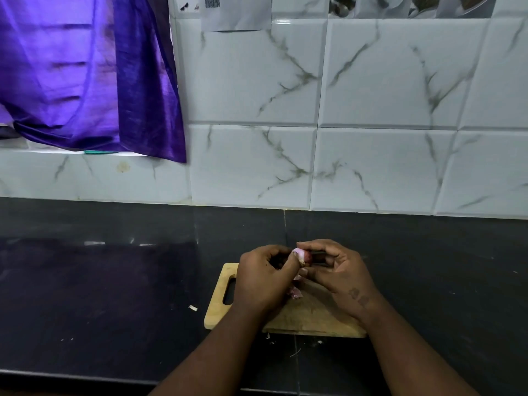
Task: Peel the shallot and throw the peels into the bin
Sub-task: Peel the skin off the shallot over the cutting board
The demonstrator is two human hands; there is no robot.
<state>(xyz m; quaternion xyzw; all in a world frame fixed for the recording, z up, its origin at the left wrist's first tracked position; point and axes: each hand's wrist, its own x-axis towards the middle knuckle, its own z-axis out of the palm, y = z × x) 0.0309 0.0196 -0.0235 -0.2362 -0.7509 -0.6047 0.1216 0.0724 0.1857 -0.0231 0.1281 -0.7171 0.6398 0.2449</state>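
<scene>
head view: the only camera, looking down at your two hands over the board.
left hand (265, 278): fingers curled, thumb and fingertips pinching the shallot from its left side.
right hand (340, 275): fingers also curled, index tip on top of the shallot and thumb under it, gripping it from the right.
hands: together, meeting at the shallot, over the board's far edge (height above it is hard to judge).
shallot (300, 254): held between both sets of fingertips. Pale pink flesh shows upper left, reddish skin lower right.
dark thing (317, 258): narrow, inside your right grip just right of the shallot. Can't tell what it is.
peels (295, 292): small pinkish pile on the board, below the shallot, partly hidden by your left hand.
cutting board (220, 312): wood, handle slot at the left end, flat on the surface, both wrists over it.
surface (114, 281): black and glossy. A white scrap (193, 308) lies just left of the board, with a few tiny bits by its near edge.
wall (371, 95): marbled white tiles behind the surface, papers (237, 12) stuck at the top.
cloth (85, 75): purple, hanging at upper left.
</scene>
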